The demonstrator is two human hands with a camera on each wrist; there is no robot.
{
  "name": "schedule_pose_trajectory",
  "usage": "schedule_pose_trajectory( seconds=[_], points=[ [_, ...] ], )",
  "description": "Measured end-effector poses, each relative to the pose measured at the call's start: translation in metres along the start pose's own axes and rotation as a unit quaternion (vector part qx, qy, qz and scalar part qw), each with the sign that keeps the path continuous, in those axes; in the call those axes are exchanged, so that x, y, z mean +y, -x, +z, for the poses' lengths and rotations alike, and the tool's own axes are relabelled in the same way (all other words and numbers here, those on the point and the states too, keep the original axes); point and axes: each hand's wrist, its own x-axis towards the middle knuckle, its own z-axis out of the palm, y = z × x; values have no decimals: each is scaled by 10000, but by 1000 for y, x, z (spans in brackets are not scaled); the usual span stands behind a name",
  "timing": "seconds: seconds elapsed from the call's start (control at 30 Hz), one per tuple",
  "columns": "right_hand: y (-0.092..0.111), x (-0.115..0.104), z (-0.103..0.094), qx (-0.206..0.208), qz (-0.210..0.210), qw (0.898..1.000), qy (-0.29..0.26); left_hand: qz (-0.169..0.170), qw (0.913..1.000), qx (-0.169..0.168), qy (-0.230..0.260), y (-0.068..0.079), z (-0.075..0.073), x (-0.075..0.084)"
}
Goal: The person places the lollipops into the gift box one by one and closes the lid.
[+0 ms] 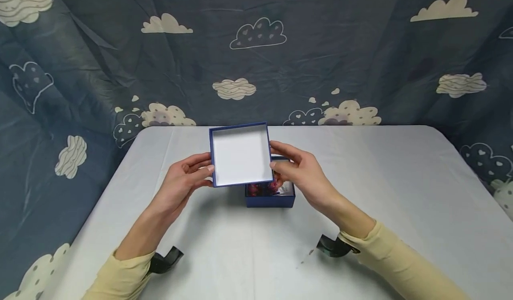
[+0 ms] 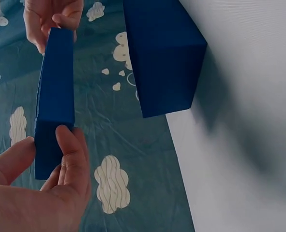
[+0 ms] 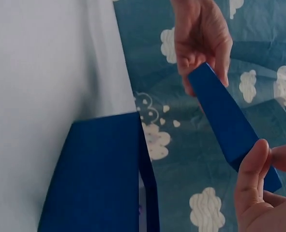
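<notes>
A blue box lid [image 1: 242,155] is held up above the table, its white inside turned toward me. My left hand [image 1: 182,182] pinches its left edge between thumb and fingers. On the opposite edge, my right hand [image 1: 304,173] grips it the same way. Behind and below the lid sits an uncovered blue box [image 1: 270,201], partly hidden by it. Dark red things [image 1: 254,189] show inside the box, too small and covered to identify. In the left wrist view the lid [image 2: 58,92] appears edge-on, apart from the box [image 2: 169,63].
The box stands on a white-covered table [image 1: 224,255]. A dark blue cloth with cloud prints [image 1: 260,68] hangs behind and at the sides. Black straps [image 1: 166,261] stick out from both sleeves near the wrists. Small dark marks [image 1: 307,255] lie on the tabletop near the right sleeve.
</notes>
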Motion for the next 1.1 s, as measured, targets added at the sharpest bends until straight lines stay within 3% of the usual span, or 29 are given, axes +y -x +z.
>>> schedule_pose_trajectory(
  seconds=[0.23, 0.4, 0.53, 0.9, 1.1],
  points=[
    [1, 0, -12, 143, -108, 9997, 184, 328, 9990, -307, 12, -4, 10, 2],
    [2, 0, -19, 223, -199, 9995, 43, 585, 9979, -259, 89, -6, 16, 3],
    [3, 1, -24, 218, -361, 9991, -32, 618, 9978, -226, 27, -7, 21, 2],
    [7, 1, -33, 483, -650, 9965, 187, 845, 9950, -519, 89, -7, 31, 3],
    [10, 5, -38, 494, -696, 9963, -32, 762, 9944, -694, 248, -7, 34, 1]
  ],
)
